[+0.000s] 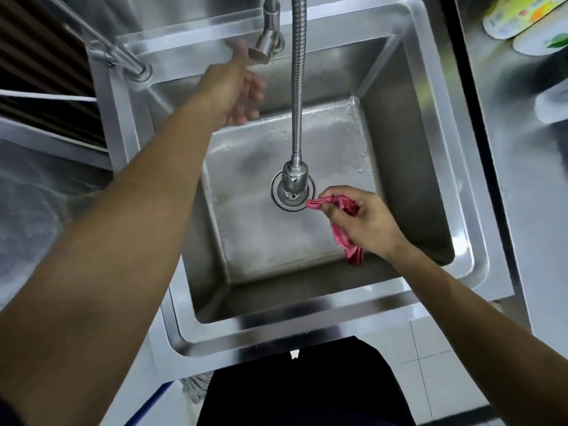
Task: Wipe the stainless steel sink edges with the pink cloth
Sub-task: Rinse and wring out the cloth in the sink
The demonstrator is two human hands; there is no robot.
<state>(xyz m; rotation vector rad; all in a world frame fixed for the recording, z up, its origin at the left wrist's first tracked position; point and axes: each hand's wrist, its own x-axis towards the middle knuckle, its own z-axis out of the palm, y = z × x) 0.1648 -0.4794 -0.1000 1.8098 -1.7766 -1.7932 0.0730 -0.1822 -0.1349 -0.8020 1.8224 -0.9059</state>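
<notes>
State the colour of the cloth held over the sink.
Pink: the cloth, gripped by the right hand, shows best in the head view.

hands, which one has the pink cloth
The right hand grips the pink cloth, bunched, above the sink basin near the drain. The left hand holds nothing and reaches toward the tap.

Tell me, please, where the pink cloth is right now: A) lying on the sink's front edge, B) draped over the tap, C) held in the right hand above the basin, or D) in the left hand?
C: the right hand grips the cloth over the basin, near the drain.
</notes>
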